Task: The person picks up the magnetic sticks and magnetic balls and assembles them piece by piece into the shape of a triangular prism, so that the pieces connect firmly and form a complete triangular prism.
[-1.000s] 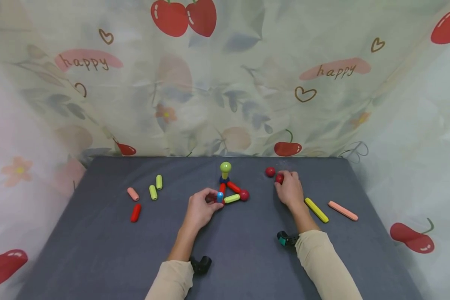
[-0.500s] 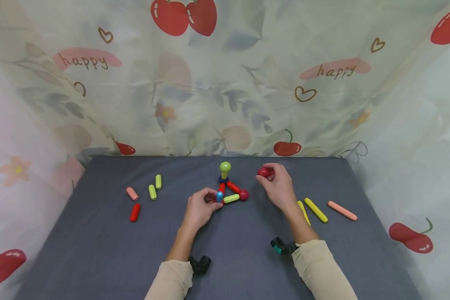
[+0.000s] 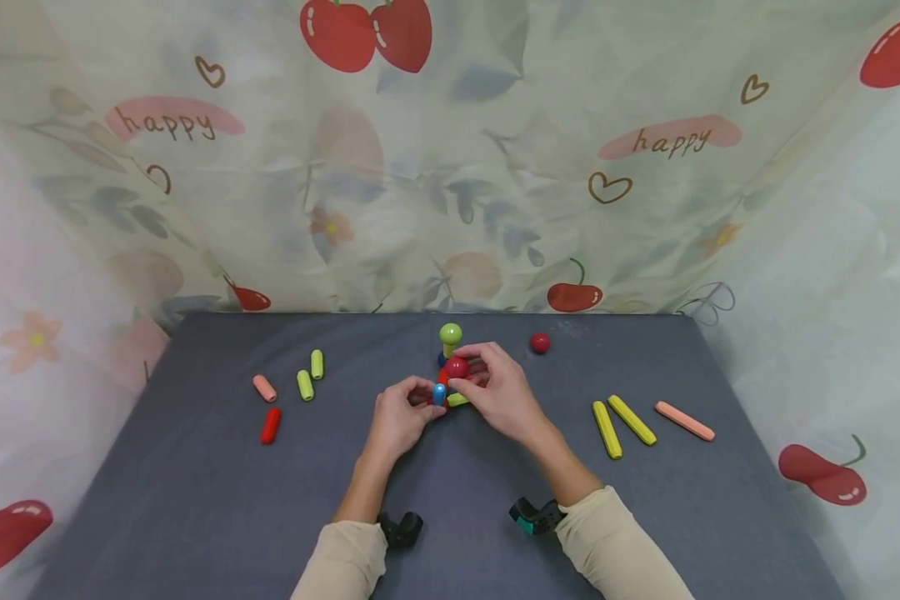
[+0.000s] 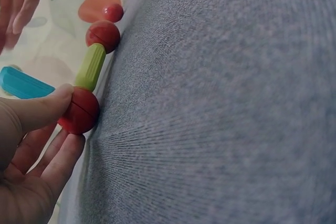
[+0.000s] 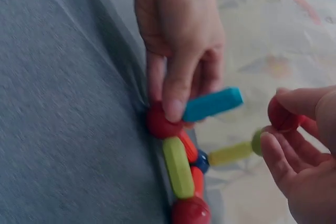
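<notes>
Small colored rods and balls form a triangle on the table. My left hand (image 3: 402,417) pinches the red ball (image 4: 81,111) at its near corner between thumb and fingers. From that ball a blue rod (image 5: 212,104) stands up. A light green rod (image 5: 178,167) links it to another red ball (image 4: 103,36). Orange-red rods run to a dark blue ball (image 5: 200,161), which bears an upright yellow-green rod topped by a green ball (image 3: 451,333). My right hand (image 3: 501,396) pinches a loose red ball (image 3: 457,367) above the triangle, close to the blue rod's top.
One red ball (image 3: 540,342) lies at the back right. Two yellow rods (image 3: 607,430) and a long pink rod (image 3: 686,421) are farther right. On the left lie two short green rods (image 3: 305,385), a pink rod (image 3: 265,387) and a red rod (image 3: 270,425). A printed curtain (image 3: 450,167) hangs behind the table.
My right hand has picked up a red ball from the back right and carried it left to over the triangle. My left hand has kept its place and hold.
</notes>
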Available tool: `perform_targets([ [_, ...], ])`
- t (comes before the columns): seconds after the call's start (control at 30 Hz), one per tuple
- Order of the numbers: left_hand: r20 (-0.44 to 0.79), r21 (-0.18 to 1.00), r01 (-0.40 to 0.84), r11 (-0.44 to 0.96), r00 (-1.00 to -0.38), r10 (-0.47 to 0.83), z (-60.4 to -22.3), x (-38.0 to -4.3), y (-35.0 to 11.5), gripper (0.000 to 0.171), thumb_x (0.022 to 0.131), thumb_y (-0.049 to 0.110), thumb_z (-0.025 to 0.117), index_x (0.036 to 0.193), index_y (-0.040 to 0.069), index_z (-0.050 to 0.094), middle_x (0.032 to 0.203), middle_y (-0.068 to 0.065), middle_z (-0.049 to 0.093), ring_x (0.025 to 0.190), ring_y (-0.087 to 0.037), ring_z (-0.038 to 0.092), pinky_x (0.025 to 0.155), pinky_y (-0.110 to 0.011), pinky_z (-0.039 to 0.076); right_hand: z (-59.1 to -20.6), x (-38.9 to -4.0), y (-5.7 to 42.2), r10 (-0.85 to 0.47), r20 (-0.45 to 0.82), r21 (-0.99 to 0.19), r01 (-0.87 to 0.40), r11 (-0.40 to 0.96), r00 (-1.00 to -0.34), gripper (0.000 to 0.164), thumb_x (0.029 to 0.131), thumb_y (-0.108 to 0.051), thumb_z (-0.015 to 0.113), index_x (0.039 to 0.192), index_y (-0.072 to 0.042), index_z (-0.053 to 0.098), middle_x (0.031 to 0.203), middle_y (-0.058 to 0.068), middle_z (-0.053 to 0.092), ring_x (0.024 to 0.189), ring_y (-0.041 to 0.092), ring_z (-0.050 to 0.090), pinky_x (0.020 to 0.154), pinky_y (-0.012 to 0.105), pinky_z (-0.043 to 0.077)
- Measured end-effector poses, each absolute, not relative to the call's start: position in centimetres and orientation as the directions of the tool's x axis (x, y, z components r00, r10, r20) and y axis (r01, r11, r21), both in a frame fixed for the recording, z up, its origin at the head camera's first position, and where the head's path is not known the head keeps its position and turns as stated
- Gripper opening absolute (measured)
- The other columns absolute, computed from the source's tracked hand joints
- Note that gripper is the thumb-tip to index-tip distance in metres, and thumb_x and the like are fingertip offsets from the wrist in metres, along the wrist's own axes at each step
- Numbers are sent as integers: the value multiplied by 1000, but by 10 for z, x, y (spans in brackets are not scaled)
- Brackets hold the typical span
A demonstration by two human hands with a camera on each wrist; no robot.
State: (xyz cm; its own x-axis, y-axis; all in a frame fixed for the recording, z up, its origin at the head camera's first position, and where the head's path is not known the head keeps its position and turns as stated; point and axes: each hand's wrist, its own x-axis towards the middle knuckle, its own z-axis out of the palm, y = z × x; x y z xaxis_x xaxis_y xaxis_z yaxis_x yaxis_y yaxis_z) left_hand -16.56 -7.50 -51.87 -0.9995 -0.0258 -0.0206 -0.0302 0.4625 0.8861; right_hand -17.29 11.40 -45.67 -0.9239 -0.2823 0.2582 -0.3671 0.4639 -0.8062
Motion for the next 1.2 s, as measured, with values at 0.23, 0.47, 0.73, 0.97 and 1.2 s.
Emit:
perform_targets([
  [0.23, -5, 888, -14, 460, -1000, -21, -522, -166, -77, 28, 80, 16, 89, 104, 16, 75, 99, -4, 77, 89, -15, 75, 83, -33, 62, -467, -170, 103, -384, 231, -777, -407, 480, -894, 37, 93, -17, 76, 128, -12, 64, 119, 2, 64, 101, 19, 68, 82, 32, 59],
  [0.47, -21, 885, -31, 464, -999, -27, -522, -167, -75, 27, 79, 15, 89, 102, 16, 75, 100, -6, 78, 93, -17, 76, 83, -34, 62, -473, -172, 113, -326, 218, -771, -367, 520, -920, 39, 97, -26, 72, 133, -14, 63, 119, 4, 65, 95, 15, 66, 77, 30, 57],
  [0.73, -31, 895, -28, 446, -1000, 0, -522, -161, -68, 32, 78, 13, 89, 107, 14, 73, 103, -8, 77, 94, -20, 75, 84, -36, 62, -498, -179, 132, -115, 58, -674, -124, 728, -992, 19, 97, -16, 70, 114, -8, 70, 82, 3, 60, 68, 13, 50, 63, 27, 43],
  [0.97, -25, 910, 17, 415, -995, 97, -520, -151, -58, 30, 80, 15, 88, 105, 14, 73, 101, -5, 77, 90, -16, 75, 80, -32, 62, -508, -182, 140, -129, 95, -668, -159, 727, -987, 35, 97, -11, 67, 131, -11, 66, 103, 7, 67, 80, 16, 60, 74, 34, 51],
  [1.2, -17, 868, -58, 492, -996, -88, -511, -163, -81, 25, 81, 18, 88, 99, 15, 70, 93, -2, 73, 82, -14, 68, 76, -32, 58, -509, -176, 146, -171, 34, -691, -147, 708, -985, 45, 93, -7, 67, 137, -11, 62, 120, 11, 65, 88, 18, 63, 81, 38, 53],
])
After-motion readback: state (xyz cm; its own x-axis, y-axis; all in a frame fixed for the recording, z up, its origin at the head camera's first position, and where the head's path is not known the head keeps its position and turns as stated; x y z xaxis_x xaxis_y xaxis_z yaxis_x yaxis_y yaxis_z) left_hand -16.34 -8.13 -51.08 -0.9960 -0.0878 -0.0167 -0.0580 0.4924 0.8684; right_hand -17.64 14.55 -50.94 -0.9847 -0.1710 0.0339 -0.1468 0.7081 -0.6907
